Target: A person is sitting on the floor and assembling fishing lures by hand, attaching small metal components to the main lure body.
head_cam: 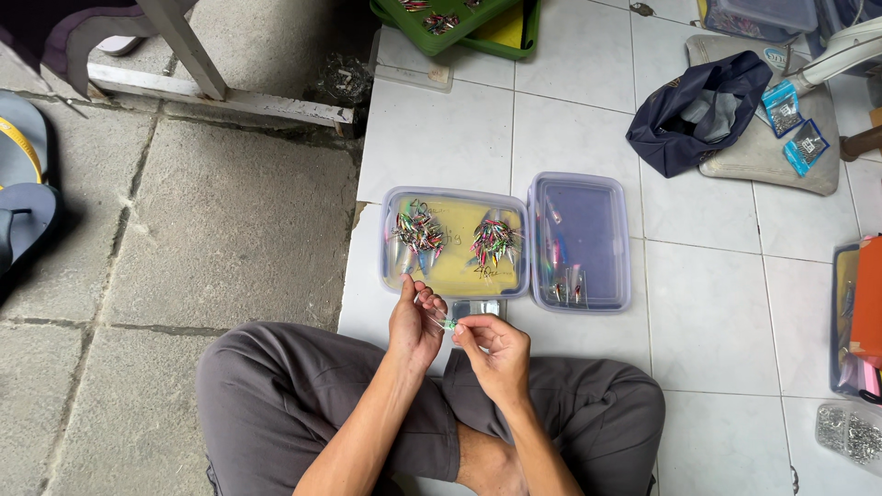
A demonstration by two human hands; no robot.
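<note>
Both hands, left hand (415, 323) and right hand (487, 344), pinch one small lure (447, 323); the yellow-bottomed tray (454, 276) holds two lure piles (419, 231), its lid (581, 193) a few.

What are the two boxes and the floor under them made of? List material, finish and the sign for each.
Left box: likely clear plastic, see-through walls, yellow bottom.
Right box: likely plastic, bluish, translucent, rounded moulded rim.
Floor: looks like glazed white ceramic tile, smooth, with grout lines.
</note>
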